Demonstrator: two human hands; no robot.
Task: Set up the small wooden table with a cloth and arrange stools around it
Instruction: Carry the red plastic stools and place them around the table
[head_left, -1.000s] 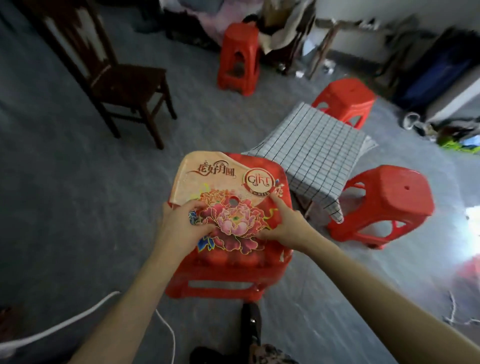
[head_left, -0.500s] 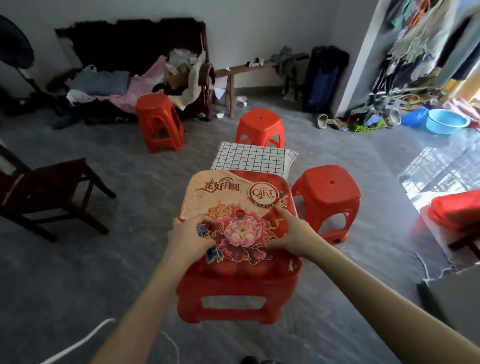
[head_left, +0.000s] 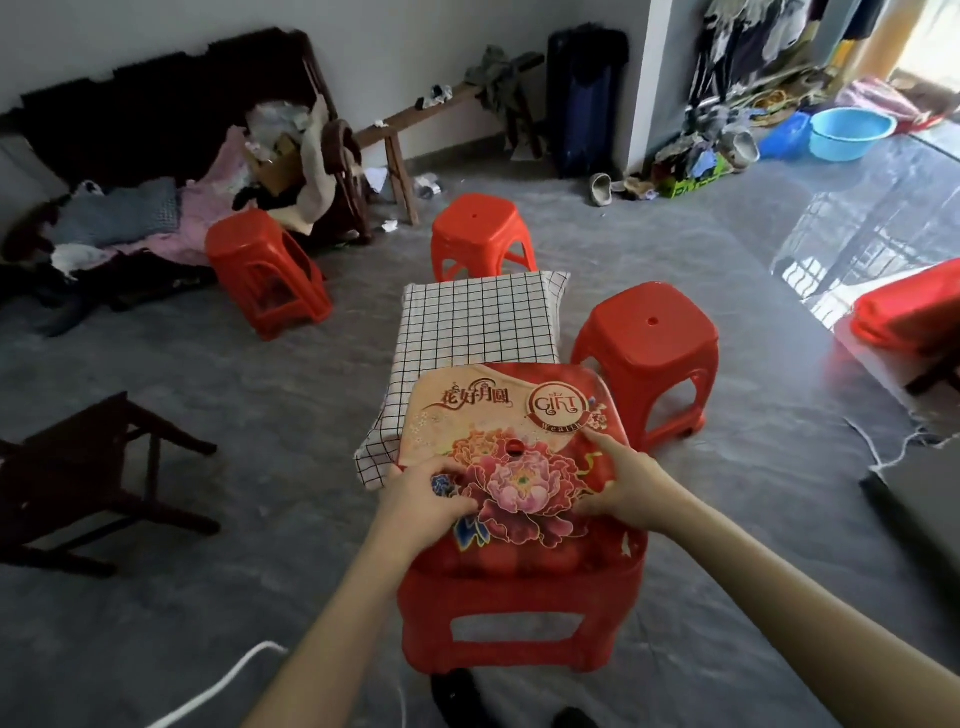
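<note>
A small table under a black-and-white checked cloth (head_left: 480, 322) stands in the middle of the floor. A red plastic stool (head_left: 480, 234) stands behind it and another red stool (head_left: 649, 353) at its right. Close in front of me is a third red stool (head_left: 519, 629), its seat covered by a printed flower sheet (head_left: 498, 421). My left hand (head_left: 423, 506) grips the seat's near left edge. My right hand (head_left: 621, 486) grips the near right edge, forefinger stretched over the print. A fourth red stool (head_left: 265, 275) stands apart at the left.
A dark wooden chair (head_left: 88, 478) stands at the left. A cluttered dark sofa (head_left: 156, 171) and a wooden bench (head_left: 415, 119) line the back wall. A blue basin (head_left: 852, 132) sits far right, a white cord (head_left: 223, 680) lies on the floor near me.
The view has swung up and left, bringing the back wall into sight. The stool in my hands now sits close against the near side of the covered table.
</note>
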